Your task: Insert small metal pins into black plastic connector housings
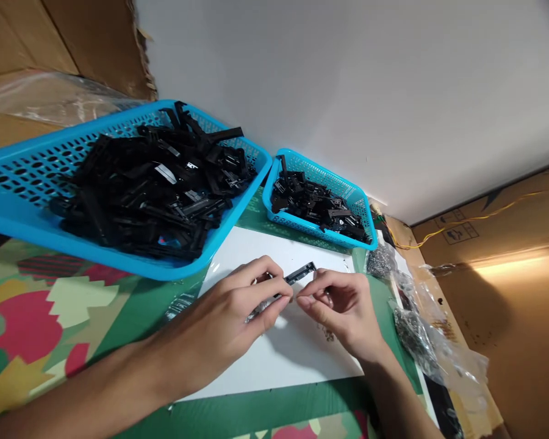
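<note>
My left hand (251, 299) is closed around a slim black plastic part (301, 272), whose far end sticks out up and to the right past the fingers. Close beside it, my right hand (336, 302) is pinched, thumb against forefinger, near the part. Whatever sits in that pinch is too small or too hidden to name. Both hands are above a white sheet (238, 378). Some tiny brownish pieces (328, 334) lie on the sheet beneath my right hand.
A large blue basket (165, 271) heaped with black plastic parts stands at the left. Behind the sheet is a smaller blue basket (320, 235) of similar parts. Clear plastic bags (416, 341) with small pieces lie at the right, by cardboard (521, 305) and a yellow wire (485, 214).
</note>
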Motion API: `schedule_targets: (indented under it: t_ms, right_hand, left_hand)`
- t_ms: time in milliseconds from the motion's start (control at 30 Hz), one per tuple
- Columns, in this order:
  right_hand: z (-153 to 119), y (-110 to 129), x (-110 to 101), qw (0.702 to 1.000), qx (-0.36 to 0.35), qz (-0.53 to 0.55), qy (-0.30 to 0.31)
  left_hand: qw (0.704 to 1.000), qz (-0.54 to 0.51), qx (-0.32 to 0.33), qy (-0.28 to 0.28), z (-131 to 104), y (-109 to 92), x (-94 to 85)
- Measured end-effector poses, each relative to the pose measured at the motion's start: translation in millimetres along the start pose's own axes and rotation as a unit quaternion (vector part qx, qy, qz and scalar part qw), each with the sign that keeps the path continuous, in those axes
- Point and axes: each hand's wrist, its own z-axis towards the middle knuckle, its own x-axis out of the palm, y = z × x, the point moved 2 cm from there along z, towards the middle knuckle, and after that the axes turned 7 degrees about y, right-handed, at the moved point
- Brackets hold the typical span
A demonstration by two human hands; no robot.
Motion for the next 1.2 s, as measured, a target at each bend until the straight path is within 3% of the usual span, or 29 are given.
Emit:
schedule_targets:
  t_ms: [133,267,333,600,1033,1200]
  right_hand:
    - [-2.3,-3.8,-11.5,0.994,-0.004,-0.063,-0.089]
    - [-2.6,-12.4,-15.3,0.985,0.041,-0.107,-0.127]
    - [-1.1,-16.2,-14.2,0.985,0.06,-0.102,-0.127]
    - [7.7,-22.0,-4.4,0.985,0.115,-0.103,-0.075]
    - [2.4,-23.7,-1.9,0.978,0.103,-0.155,-0.095]
    - [2.5,-21.3,-6.0,0.978,0.113,-0.164,-0.057]
  left_hand:
    - [0.998,0.059,0.016,0.005,-3.1,5.9,2.6]
    - [0.998,0.044,-0.034,-0.037,-1.6,11.4,5.2]
    - [0.997,0.045,-0.047,-0.047,0.3,11.8,4.9]
    - [0.996,0.088,0.02,0.001,2.5,6.5,3.4]
    - [0.99,0.125,0.05,0.046,0.9,2.3,9.3]
    - [0.99,0.131,0.038,0.047,-0.8,1.4,9.7]
